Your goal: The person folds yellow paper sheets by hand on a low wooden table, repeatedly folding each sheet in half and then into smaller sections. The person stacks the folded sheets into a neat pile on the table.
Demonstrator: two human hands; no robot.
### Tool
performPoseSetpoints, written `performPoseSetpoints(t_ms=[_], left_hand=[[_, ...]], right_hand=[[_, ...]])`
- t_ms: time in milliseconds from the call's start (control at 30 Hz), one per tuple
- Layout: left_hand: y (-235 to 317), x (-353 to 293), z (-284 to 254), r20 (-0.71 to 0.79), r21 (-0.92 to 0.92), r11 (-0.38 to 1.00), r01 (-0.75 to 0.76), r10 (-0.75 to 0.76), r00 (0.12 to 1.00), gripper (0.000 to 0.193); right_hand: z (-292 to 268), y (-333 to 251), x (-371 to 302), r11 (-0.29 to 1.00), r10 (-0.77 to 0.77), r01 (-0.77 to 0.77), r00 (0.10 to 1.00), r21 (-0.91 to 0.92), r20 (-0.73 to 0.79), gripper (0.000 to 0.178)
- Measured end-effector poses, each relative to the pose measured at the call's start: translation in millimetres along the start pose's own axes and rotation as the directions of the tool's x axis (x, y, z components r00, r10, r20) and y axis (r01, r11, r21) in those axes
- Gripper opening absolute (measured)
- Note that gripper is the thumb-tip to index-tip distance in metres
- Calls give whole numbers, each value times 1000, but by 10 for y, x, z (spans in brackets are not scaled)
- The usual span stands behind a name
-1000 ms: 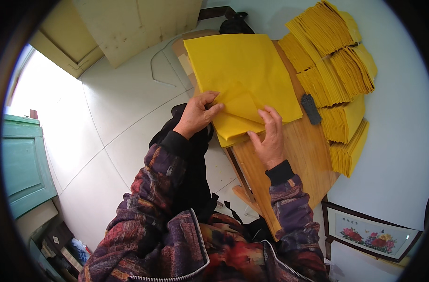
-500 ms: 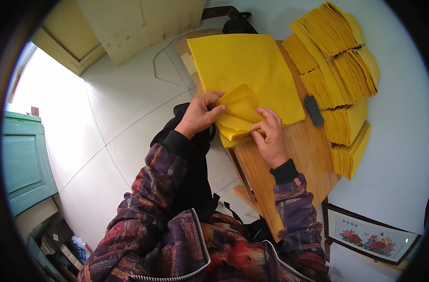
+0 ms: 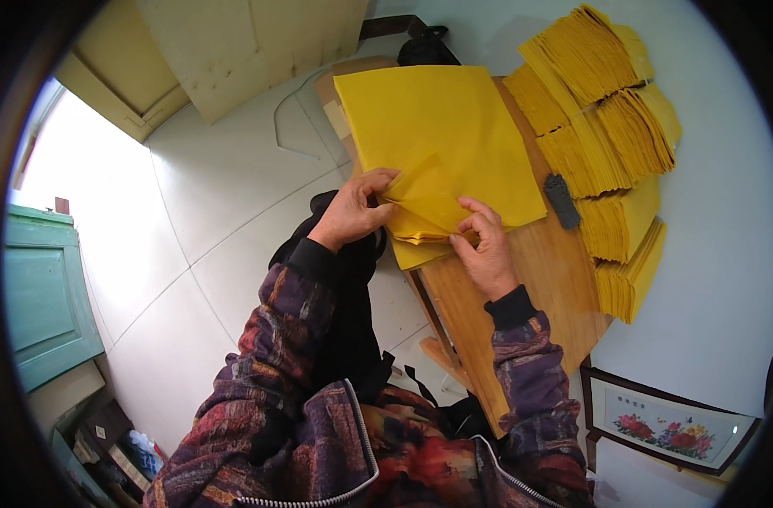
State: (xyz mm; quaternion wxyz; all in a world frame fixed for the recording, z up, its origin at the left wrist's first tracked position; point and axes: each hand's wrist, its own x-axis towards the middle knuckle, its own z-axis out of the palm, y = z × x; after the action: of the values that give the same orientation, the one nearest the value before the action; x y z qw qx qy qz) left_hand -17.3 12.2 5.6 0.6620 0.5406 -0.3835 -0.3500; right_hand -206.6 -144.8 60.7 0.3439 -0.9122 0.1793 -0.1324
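Observation:
A flat stack of large yellow sheets [image 3: 437, 110] lies on the wooden table [image 3: 530, 271]. Over its near corner, a thin, slightly see-through yellow sheet [image 3: 429, 196] is partly folded, with several layers at its near edge. My left hand [image 3: 352, 207] pinches the left side of this sheet between thumb and fingers. At the right end of the layered edge, my right hand [image 3: 488, 252] has its thumb and index finger closed on the sheet, the other fingers bent above. Fingertips partly hide the folds.
Bundles of folded yellow sheets [image 3: 590, 127] line the table's right side against the wall. Beside the stack lies a small dark grey item [image 3: 562, 201]. A black bag [image 3: 427, 46] sits beyond the table, and a framed flower picture [image 3: 666, 422] stands at lower right.
The raised part of the thin sheet has sunk flatter, and its layers at the near edge lie closer together. Both hands have shifted only slightly and keep their grip.

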Motion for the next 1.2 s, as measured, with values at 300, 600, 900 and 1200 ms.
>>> performPoseSetpoints(t_ms=[300,600,900,1200], left_hand=[[-161,40,120,-165,88,996,-6,20,986,23],[-177,55,150,-227,93,996,-10,31,973,24],[-143,35,100,-185,85,996,-36,51,981,20],[17,-7,-36,-19,-75,997,4,-5,1000,22]], right_hand=[[38,-114,-128,907,-284,213,946,-364,-155,67],[48,-99,-135,838,-339,285,940,-465,-35,15],[-7,-102,-9,973,-142,134,989,-186,-30,10],[-22,-22,30,999,-23,22,999,-28,-32,12]])
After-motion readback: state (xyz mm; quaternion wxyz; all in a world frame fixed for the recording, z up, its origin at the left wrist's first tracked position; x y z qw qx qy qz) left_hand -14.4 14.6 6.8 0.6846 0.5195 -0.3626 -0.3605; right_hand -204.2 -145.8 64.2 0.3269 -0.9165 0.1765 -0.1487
